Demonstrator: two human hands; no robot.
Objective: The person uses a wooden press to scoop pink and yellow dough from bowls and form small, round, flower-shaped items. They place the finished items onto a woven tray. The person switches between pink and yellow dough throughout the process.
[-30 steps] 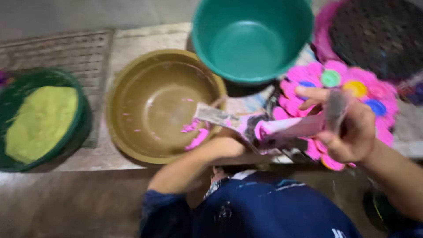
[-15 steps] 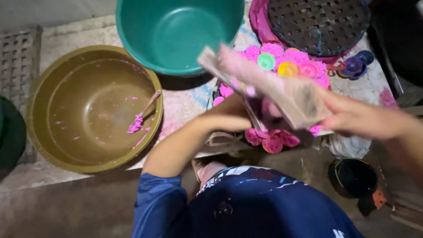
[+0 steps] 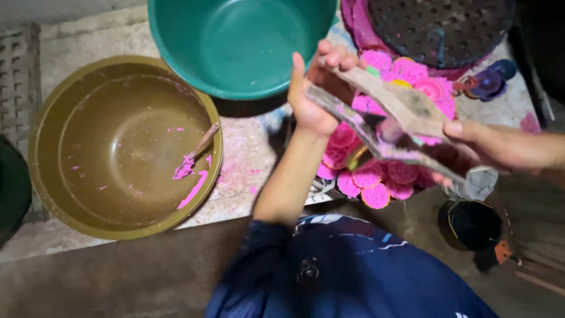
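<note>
Your left hand [image 3: 312, 97] is up near the middle top of the picture, and its fingers are closed on one end of a flat, dusty brown paper wrapper with pink smears [image 3: 391, 115]. Your right hand [image 3: 500, 147], at the right side, pinches the other end. So both hands are clamped on the same wrapper, and it is stretched between them, above the pink flower-shaped mould with round cups [image 3: 376, 171].

Hold both ends firmly and keep the wrapper level, I think, so nothing tips out before you want it to.

At the left sits a big olive-brown plastic bowl [image 3: 70, 200] with pink smears inside and a small stick with pink paste on its tip [image 3: 197, 153]. A big green plastic bowl [image 3: 176, 47] is at the top middle, close to your left hand, so watch your elbow. A dark round tray with holes [image 3: 441, 29] is at the upper right. A small black pot [image 3: 474, 224] stands at the lower right.
</note>
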